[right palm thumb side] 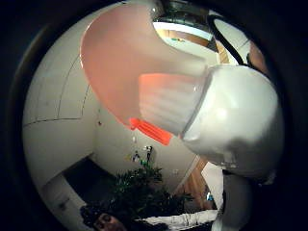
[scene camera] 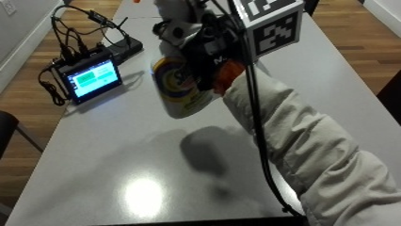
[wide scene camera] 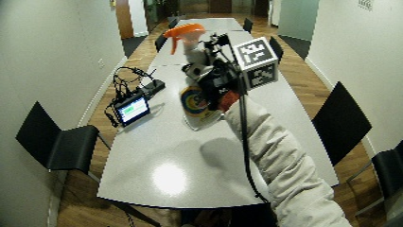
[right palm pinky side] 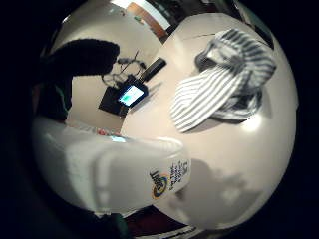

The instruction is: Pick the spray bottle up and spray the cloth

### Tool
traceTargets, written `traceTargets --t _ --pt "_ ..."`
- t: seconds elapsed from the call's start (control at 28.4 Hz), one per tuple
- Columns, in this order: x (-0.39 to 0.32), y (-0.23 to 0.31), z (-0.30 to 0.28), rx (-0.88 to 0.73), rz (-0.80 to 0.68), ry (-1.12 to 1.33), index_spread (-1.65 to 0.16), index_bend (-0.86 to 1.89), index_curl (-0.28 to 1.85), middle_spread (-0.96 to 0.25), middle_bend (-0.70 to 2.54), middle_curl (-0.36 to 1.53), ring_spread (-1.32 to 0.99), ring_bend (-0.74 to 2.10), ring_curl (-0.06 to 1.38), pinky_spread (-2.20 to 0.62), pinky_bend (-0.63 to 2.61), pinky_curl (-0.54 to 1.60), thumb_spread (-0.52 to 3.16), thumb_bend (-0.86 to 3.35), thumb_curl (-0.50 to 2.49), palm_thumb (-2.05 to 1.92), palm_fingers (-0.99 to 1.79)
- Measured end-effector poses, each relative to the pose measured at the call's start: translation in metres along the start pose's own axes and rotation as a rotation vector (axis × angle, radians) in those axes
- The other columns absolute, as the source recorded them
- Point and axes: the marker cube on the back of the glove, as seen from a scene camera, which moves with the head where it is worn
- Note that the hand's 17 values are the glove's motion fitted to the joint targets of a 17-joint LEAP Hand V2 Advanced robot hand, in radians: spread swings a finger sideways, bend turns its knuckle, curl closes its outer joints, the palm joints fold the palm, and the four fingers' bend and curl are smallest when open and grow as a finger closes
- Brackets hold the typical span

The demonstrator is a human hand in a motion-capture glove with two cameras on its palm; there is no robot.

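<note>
One spray bottle [scene camera: 179, 89] is in my gloved right hand [scene camera: 210, 56], fingers curled around it, lifted above the grey table [scene camera: 125, 160], while the striped cloth [right palm pinky side: 224, 79] lies flat on this table nearby.

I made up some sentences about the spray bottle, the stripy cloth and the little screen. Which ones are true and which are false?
1. The gloved right hand holds the spray bottle up off the table. True.
2. The spray bottle's trigger head is blue. False: it is orange.
3. The striped cloth lies crumpled on the table. True, as the little finger side palm view shows.
4. The small screen is dark and switched off. False: it is lit, showing green.
5. The small screen sits on the table with cables plugged into it. True.
6. The bottle is lying flat on top of the cloth. False: it is in the hand, in the air, apart from the cloth.
</note>
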Motion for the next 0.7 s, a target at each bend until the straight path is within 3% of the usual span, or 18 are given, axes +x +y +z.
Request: traceTargets --t 0.18,0.6,0.7 --pt "0.002 0.020 0.068 -0.132 0.029 -0.008 -0.19 0.16 0.56 -0.08 0.32 0.57 -0.15 0.38 0.54 -0.22 0.33 0.50 0.29 -0.02 0.73 1.16 1.08" --pt "0.031 0.040 0.152 -0.113 -0.004 0.006 -0.20 0.15 0.55 -0.08 0.29 0.58 -0.15 0.35 0.55 -0.21 0.32 0.50 0.33 -0.02 0.73 1.17 1.04" --pt "0.037 0.045 0.160 -0.169 -0.007 0.008 -0.21 0.15 0.55 -0.08 0.28 0.58 -0.15 0.35 0.55 -0.22 0.31 0.51 0.35 -0.02 0.73 1.17 1.03"
